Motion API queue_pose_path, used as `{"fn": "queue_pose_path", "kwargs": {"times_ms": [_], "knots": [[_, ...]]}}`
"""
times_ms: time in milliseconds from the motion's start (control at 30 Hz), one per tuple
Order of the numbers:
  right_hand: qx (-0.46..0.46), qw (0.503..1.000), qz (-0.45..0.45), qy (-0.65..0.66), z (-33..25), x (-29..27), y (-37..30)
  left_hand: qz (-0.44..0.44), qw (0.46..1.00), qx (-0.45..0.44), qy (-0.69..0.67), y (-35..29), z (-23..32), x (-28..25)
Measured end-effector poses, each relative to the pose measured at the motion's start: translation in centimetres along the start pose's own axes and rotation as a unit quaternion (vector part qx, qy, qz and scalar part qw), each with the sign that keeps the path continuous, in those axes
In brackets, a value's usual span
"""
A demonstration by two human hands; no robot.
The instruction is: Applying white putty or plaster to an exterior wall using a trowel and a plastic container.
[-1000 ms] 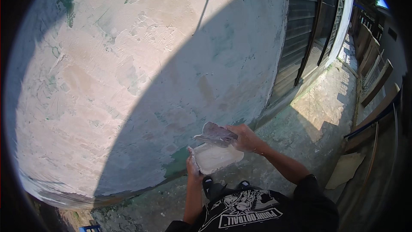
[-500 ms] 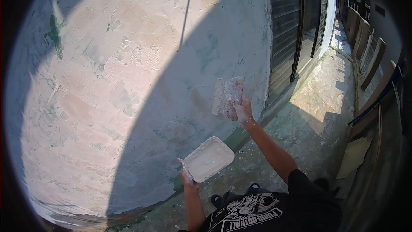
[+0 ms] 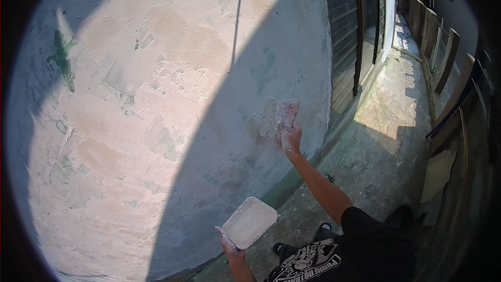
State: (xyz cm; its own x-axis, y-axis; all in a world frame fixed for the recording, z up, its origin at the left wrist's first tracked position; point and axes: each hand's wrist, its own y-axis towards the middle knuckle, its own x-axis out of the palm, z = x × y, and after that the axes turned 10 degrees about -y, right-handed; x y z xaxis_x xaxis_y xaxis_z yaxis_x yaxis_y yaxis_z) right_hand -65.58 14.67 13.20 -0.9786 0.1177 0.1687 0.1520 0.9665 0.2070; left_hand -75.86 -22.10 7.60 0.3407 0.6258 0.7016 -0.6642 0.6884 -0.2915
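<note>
My right hand is raised against the plastered wall and grips a flat putty-smeared trowel, its blade pressed flat to the wall surface. My left hand is low near my chest, holding a white square tray of pale plaster by its near corner. The tray sits level, apart from the wall. The wall shows rough patches of fresh filler and a green stain at upper left.
A thin cable runs down the wall above the trowel. Dark louvred shutters stand to the right. A concrete walkway runs alongside a wooden fence, with a flat board leaning at the right.
My right hand rose from the tray with the loaded trowel to the wall, then slid it slightly up and right. The left hand lowered the tray.
</note>
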Motion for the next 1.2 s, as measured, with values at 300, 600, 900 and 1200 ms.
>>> {"fn": "queue_pose_path", "kwargs": {"times_ms": [300,600,900,1200], "knots": [[-0.089,0.973,0.108,-0.184,-4.2,2.0,-4.1,-0.031,0.998,-0.063,0.005,1.8,2.8,-2.0],[-0.129,0.972,0.068,-0.185,-5.2,2.9,-7.0,-0.047,0.994,-0.092,0.027,3.6,4.7,-3.1],[-0.131,0.96,0.134,-0.207,-4.8,2.8,-5.2,-0.055,0.995,-0.083,0.024,2.5,7.1,-5.7],[-0.141,0.975,0.038,-0.17,-6.0,3.6,-11.6,-0.061,0.994,-0.082,0.038,2.6,8.7,-7.3]]}}
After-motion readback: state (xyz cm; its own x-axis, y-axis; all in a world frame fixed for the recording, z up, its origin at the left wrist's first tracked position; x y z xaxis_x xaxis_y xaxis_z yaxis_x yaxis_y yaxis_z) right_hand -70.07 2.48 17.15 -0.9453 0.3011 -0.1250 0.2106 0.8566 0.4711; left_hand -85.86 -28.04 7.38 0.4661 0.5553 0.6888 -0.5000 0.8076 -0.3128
